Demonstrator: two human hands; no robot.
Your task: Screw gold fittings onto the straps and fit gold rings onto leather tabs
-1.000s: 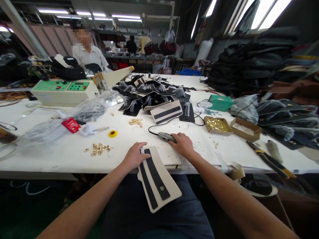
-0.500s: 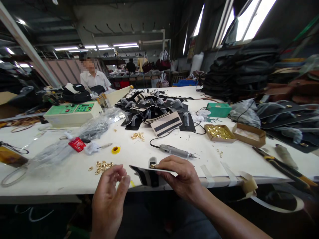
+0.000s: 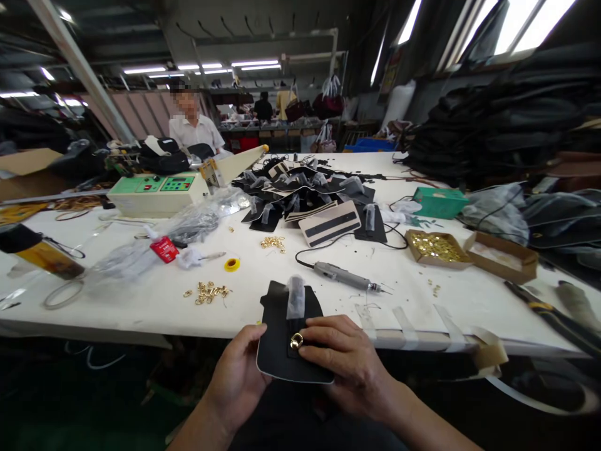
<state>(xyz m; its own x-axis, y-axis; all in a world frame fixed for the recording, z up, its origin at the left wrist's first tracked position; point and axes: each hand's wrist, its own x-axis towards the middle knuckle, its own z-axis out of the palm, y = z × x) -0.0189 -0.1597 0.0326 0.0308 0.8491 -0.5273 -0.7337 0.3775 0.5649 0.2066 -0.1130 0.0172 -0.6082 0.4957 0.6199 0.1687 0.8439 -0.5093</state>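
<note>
Both hands (image 3: 241, 373) (image 3: 359, 360) (half-curled) on one black panel (image 3: 277, 335)

No print legible, even on red bottle (image 3: 164, 248)

The panel (image 3: 276, 332) looks matt, its clasp (image 3: 296, 341) glossy metal.

Bright window (image 3: 542, 25), lit tube lights (image 3: 256, 63), white worktable (image 3: 164, 307), dark floor (image 3: 61, 401)
</note>
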